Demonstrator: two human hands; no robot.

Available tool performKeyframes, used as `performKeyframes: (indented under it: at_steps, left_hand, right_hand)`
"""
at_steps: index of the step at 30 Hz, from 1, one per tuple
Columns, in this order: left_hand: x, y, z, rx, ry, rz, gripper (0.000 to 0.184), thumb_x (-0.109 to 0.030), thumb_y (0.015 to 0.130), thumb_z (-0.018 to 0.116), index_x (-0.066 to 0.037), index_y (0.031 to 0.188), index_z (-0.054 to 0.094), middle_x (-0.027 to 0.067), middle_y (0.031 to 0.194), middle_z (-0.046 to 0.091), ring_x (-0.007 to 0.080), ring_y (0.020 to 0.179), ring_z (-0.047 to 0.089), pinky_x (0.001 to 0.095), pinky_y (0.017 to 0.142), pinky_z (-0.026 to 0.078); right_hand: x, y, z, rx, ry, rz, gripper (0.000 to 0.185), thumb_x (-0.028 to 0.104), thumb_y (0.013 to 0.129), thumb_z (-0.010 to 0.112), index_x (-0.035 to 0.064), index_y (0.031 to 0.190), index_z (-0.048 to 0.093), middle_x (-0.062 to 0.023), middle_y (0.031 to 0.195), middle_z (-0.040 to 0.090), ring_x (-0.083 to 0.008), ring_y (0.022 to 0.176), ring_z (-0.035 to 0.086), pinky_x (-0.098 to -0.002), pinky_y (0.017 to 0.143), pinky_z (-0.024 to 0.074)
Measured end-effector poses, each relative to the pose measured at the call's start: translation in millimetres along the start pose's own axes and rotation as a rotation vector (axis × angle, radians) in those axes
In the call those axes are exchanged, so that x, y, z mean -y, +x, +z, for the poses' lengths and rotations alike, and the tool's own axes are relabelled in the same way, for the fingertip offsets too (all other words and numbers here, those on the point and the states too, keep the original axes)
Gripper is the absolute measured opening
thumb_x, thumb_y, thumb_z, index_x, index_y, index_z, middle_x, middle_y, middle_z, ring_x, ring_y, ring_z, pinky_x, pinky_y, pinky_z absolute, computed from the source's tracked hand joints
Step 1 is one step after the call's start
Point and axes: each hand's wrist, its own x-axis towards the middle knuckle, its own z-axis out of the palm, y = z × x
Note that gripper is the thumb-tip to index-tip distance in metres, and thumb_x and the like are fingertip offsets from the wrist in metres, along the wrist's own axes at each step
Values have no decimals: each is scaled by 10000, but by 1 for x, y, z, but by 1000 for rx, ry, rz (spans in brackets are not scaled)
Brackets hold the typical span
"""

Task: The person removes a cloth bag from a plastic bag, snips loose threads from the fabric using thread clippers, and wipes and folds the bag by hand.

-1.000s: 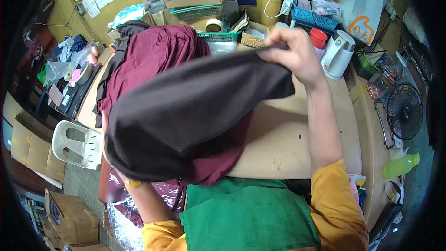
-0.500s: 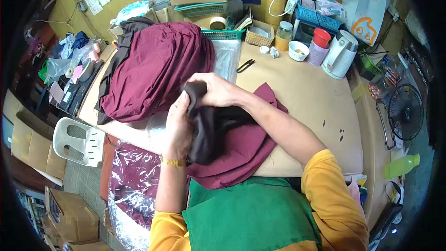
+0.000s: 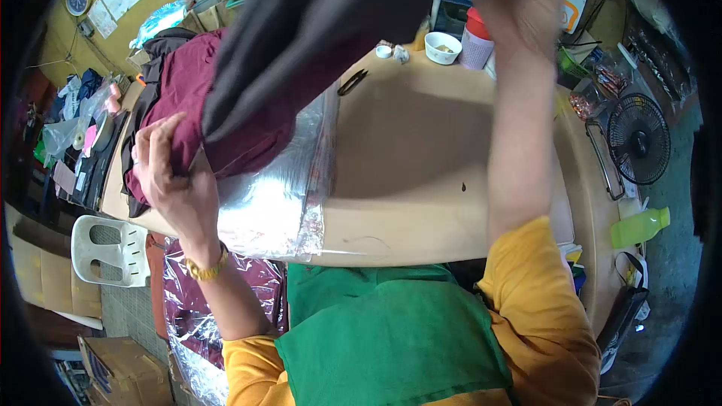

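A dark cloth with a maroon side (image 3: 301, 37) is lifted and spread in the air across the upper view, blurred by motion. My left hand (image 3: 184, 188) is closed on its lower left corner, beside a pile of maroon cloth (image 3: 177, 75). High on the right, my right hand (image 3: 523, 11) grips the other end; its fingertips are partly hidden by the fabric. Below the raised cloth lie clear plastic bags (image 3: 274, 203) on the table. Black thread snips (image 3: 351, 83) rest on the tabletop (image 3: 406, 218) between my arms.
At the back stand a white bowl (image 3: 444, 48) and a red-topped cup (image 3: 476, 37). A black fan (image 3: 639, 137) and a green bottle (image 3: 640, 227) are on the right. To the left are a white plastic chair (image 3: 110, 251) and plastic-wrapped maroon cloth (image 3: 192, 316).
The dark and maroon cloth, bunched in both hands before, has been raised off the table and spread. My right hand went up and right, my left hand went left. The plastic bags are now more exposed.
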Motion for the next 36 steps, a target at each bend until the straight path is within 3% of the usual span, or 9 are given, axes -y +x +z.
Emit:
performKeyframes:
  at_steps: [5, 9, 11, 13, 16, 21, 26, 29, 36]
  left_hand:
    - [-34, -51, 0, 432, 164, 132, 315, 10, 652, 642, -132, 932, 670, 49, 910, 591, 255, 994, 557, 448, 1046, 306]
    - [-21, -132, 2, 1137, 30, 229, 532, -454, 788, 747, -99, 1172, 650, 124, 1047, 567, 334, 1135, 517, 565, 994, 354]
    - [-39, -108, 15, 1231, -54, -58, 495, -425, 819, 722, -75, 1159, 634, 145, 1043, 575, 337, 1069, 544, 528, 924, 418]
    - [-49, -106, 47, 951, -179, -54, 333, -274, 850, 711, -3, 977, 566, 202, 968, 565, 394, 906, 563, 479, 761, 465]
    - [-69, -113, 93, 869, -220, -108, 366, -249, 829, 730, 7, 991, 524, 205, 992, 561, 395, 918, 581, 480, 767, 494]
    - [-75, -127, 113, 1192, 80, -104, 506, -215, 744, 778, 39, 1080, 498, 217, 1078, 547, 384, 995, 615, 434, 804, 567]
    - [-87, -145, 121, 1143, 298, 113, 230, -68, 791, 657, 14, 993, 584, 128, 899, 637, 302, 761, 688, 374, 657, 579]
    - [-73, -127, 120, 1128, 223, 196, 184, -59, 797, 637, 7, 966, 601, 145, 871, 674, 290, 783, 704, 369, 645, 576]
    - [-43, -79, 96, 831, -41, -13, 159, -21, 807, 593, -26, 965, 581, 162, 850, 667, 352, 826, 675, 456, 696, 530]
  right_hand:
    - [6, -187, -82, -491, -827, 464, 470, 18, 776, 733, 21, 1229, 606, -142, 1299, 572, -261, 1193, 549, -383, 1053, 419]
    - [-14, -276, -81, -33, -1077, 890, 532, -8, 690, 782, 10, 1198, 625, -175, 1364, 525, -294, 1243, 510, -376, 1068, 401]
    - [-18, -289, -56, -110, -1152, 844, 494, 26, 687, 780, -4, 1159, 637, -180, 1345, 530, -310, 1220, 515, -376, 1047, 405]
    - [-22, -290, -33, -189, -1224, 804, 460, 60, 685, 778, -18, 1119, 649, -185, 1326, 535, -326, 1198, 521, -376, 1025, 409]
    - [-17, -274, -9, 24, -1537, 821, 467, 142, 724, 762, -30, 1137, 630, -204, 1284, 538, -399, 1155, 525, -444, 981, 442]
    - [-17, -278, -9, -80, -1419, 814, 424, 165, 745, 761, -30, 1100, 634, -209, 1151, 619, -422, 999, 619, -453, 879, 494]
    - [-25, -303, -4, -426, -818, 903, 274, 88, 772, 747, -27, 999, 644, -93, 855, 676, -192, 813, 639, -307, 758, 493]
    - [-36, -291, 22, -298, -558, 810, 258, 24, 744, 732, -24, 979, 639, -49, 899, 658, -129, 819, 586, -262, 752, 477]
    - [-50, -257, 66, -236, -395, 626, 421, 56, 761, 693, -41, 1165, 621, -141, 1199, 614, -225, 1101, 591, -353, 958, 461]
